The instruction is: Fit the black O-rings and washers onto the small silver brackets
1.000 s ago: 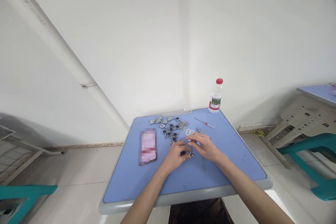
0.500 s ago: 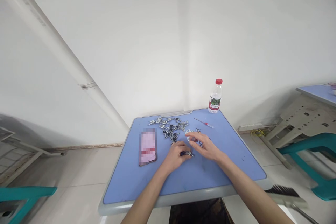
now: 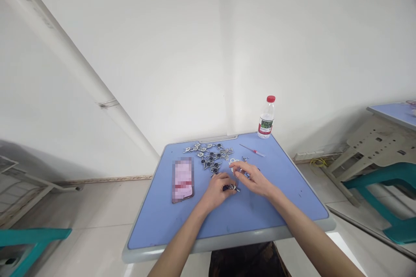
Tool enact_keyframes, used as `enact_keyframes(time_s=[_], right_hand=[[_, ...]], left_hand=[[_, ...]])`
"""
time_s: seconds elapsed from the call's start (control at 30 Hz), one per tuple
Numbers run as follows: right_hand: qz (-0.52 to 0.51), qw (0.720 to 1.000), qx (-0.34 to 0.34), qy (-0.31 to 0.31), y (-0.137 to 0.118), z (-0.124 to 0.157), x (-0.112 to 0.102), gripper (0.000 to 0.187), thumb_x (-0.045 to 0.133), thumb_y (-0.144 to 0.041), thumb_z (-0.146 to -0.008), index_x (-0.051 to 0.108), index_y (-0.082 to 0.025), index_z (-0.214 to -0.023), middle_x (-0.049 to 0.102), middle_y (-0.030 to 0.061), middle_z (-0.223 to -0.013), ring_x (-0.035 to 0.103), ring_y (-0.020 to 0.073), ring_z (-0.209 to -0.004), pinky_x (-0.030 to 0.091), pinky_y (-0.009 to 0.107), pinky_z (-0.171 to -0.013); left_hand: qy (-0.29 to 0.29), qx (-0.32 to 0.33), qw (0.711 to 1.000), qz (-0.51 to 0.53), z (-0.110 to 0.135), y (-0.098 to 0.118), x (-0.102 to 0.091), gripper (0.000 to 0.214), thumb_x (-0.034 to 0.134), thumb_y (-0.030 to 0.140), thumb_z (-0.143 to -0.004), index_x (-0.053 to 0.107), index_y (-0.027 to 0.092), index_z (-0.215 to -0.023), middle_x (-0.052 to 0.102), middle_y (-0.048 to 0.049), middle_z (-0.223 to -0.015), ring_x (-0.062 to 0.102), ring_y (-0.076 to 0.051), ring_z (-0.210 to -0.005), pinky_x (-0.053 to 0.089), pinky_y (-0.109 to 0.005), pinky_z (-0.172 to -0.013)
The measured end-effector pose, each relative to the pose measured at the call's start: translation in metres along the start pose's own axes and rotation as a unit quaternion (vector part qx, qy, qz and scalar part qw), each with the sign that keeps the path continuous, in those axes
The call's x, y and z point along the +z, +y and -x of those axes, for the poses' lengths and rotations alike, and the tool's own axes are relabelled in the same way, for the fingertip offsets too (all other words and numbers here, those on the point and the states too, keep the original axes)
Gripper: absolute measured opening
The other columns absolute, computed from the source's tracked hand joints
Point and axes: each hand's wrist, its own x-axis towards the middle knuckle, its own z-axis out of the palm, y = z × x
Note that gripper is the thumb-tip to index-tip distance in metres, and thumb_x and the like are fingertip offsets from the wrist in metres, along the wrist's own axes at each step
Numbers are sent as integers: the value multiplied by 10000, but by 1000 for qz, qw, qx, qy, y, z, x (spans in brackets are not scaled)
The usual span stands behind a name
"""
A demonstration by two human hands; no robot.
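My left hand (image 3: 214, 191) rests low on the blue desk (image 3: 227, 225), its fingers closed on a small dark-and-silver metal part (image 3: 232, 188). My right hand (image 3: 255, 180) hovers just beside it, with fingertips curled at a flat silver ring-shaped part (image 3: 234, 161). Whether those fingers pinch anything is hard to tell. A loose pile of several small metal fittings with dark centres (image 3: 209, 158) lies just above both hands. Left of it lies a phone (image 3: 182, 180) with a blurred pink surface.
A red-capped water bottle (image 3: 266, 117) stands at the desk's far corner, and a thin red-handled screwdriver (image 3: 251, 150) lies near it. A wall runs behind the desk. A second desk (image 3: 396, 112) and a teal chair (image 3: 386, 184) stand to the right, with a long thin pole (image 3: 367, 229) low at right.
My right fingers have shifted slightly toward the ring-shaped part. The broom head seen at lower right half a second ago is gone, leaving only a thin pole there.
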Motion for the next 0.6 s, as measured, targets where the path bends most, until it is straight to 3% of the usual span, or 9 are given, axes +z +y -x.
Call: enact_keyframes(time_s=[0.2,0.6], right_hand=[[-41,999,19,9,6,-1,0,278,419,-273,-973,571,-224,-1201,633,35,-872,608,148,-785,518,273,-666],[-50,995,31,86,2,-2,-2,218,494,-311,-935,589,-228,-1113,636,21,-848,634,146,-737,547,278,-661]], left_hand=[[-5,2,1000,-17,-1,-2,1,114,664,290,-837,728,240,-916,654,-28,-929,578,-219,-934,381,-340,-823],[-2,10,1000,-21,-1,-5,2,107,697,273,-824,716,226,-918,643,-13,-898,573,-201,-895,365,-318,-794]])
